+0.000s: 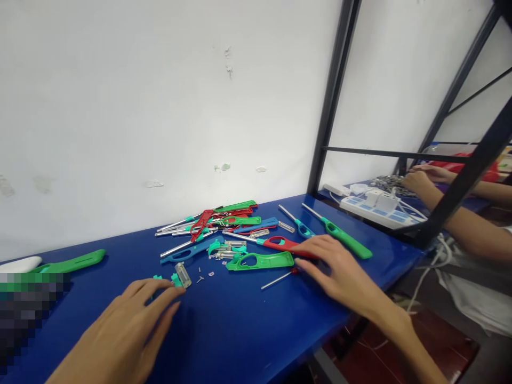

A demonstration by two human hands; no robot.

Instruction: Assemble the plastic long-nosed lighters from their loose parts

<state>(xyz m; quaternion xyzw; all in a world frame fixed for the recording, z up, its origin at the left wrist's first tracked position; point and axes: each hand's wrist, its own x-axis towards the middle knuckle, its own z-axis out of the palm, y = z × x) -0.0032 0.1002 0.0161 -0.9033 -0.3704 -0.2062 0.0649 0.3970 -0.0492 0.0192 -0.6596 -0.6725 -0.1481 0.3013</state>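
Note:
My left hand (128,325) lies flat on the blue table (240,330), fingers stretched toward small teal parts (166,278) and a clear lighter tank (183,274); it holds nothing. My right hand (336,269) rests open with its fingertips on the handle of a red stick lighter (280,244). Just left of it lies a green lighter shell (262,261), and a thin metal rod (276,280) lies below. A pile of red, green and blue lighter parts (218,221) sits behind.
A green stick lighter (342,234) and a blue one (298,224) lie to the right. A green shell (72,261) lies far left. A black metal frame (332,101) stands at the table's right end. Beyond it, another person's hands (424,178) work near a power strip (376,208).

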